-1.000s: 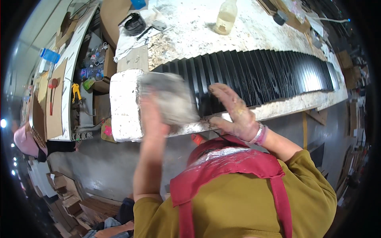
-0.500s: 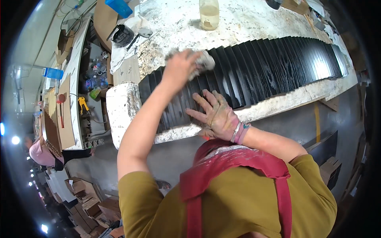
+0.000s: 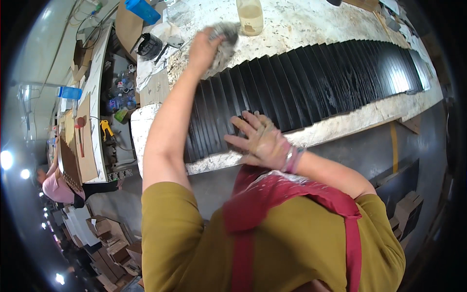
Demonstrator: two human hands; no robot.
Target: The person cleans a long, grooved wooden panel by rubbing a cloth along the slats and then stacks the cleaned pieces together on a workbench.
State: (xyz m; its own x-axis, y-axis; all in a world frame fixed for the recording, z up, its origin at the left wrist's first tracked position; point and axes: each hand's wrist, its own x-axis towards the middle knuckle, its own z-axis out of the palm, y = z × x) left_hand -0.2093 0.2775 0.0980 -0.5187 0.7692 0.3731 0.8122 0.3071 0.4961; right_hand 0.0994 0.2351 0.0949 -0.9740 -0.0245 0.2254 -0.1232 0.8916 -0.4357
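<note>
A long row of overlapping glossy black strips lies fanned along the front of the stained white table. My left hand grips a crumpled grey-white rag, which is partly blurred. It is beyond the far edge of the strips, over the tabletop and left of a jar of cloudy yellowish liquid. On my right hand is a stained, pinkish glove. Its fingers are spread at the near edge of the strips, with the fingertips over them; whether they press down I cannot tell.
At the far left of the table sit a black cup and a blue container. A shelf with plastic bottles stands to the left, beside a bench carrying a yellow air gun. Farther left is another person.
My left hand has moved away from the strips with the rag, up toward the jar. The right hand has shifted slightly left and stays spread by the near edge.
</note>
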